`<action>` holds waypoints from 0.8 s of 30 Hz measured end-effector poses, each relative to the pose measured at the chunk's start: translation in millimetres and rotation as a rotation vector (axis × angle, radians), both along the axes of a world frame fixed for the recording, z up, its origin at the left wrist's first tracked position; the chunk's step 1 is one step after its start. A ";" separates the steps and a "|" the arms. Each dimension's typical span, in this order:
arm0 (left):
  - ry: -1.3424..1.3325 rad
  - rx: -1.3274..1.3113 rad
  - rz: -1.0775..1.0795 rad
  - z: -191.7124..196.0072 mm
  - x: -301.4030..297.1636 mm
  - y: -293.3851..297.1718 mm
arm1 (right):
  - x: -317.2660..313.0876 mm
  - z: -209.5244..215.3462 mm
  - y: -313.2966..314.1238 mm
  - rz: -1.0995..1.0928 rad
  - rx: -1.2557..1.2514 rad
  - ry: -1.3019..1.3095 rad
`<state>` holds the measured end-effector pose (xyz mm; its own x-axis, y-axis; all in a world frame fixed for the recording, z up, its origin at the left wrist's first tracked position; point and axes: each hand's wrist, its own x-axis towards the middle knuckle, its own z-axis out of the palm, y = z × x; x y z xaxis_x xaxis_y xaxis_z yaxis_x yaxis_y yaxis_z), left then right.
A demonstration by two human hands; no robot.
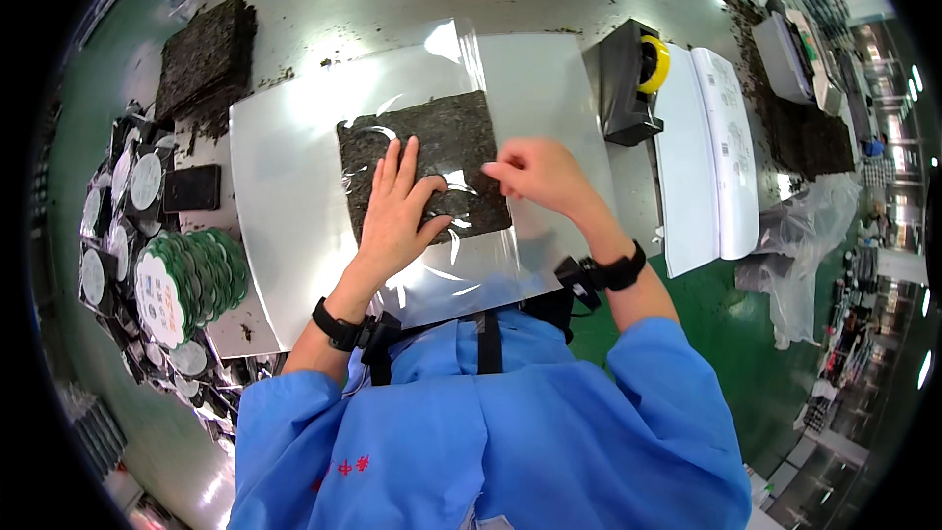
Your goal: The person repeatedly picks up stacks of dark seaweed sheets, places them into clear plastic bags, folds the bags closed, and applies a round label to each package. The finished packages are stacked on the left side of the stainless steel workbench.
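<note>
A dark square of dried seaweed [461, 120] lies under a clear plastic bag [461, 280], whose film runs past it toward my body and away from me. My left hand [391, 211] presses flat on the bag over the seaweed, fingers stretched forward and thumb out to the right. At the right edge of the seaweed is my right hand [545, 175], its fingers curled and thumb and forefinger pinched together at the film. Whatever sits between those fingertips is too small to make out. Beneath everything is a pale smooth board [285, 226].
At right stand a black tape dispenser [623, 88] with a yellow roll and an open white booklet [685, 157]. A seaweed stack [206, 59], a black phone [192, 187] and round green-edged packs [201, 280] are at left. Crumpled plastic [800, 245] hangs at far right.
</note>
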<state>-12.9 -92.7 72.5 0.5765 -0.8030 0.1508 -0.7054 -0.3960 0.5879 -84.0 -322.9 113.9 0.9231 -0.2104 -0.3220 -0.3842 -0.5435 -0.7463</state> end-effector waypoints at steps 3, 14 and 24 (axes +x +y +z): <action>-0.013 0.008 -0.003 -2.1 -1.1 -0.5 | 58.2 0.3 21.0 0.299 -0.193 0.162; 0.028 0.051 -0.014 9.0 -2.4 -3.8 | 31.1 -4.0 -49.0 0.388 -0.189 0.462; 0.922 -0.681 0.593 -27.3 81.9 21.7 | 54.1 -76.7 5.9 -0.290 0.546 -0.459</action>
<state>69.0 -71.0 45.2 0.9262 -0.3093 -0.2154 0.2461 0.0634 0.9672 -29.8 -317.0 37.2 0.9214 -0.3857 -0.0472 -0.0417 0.0226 -0.9989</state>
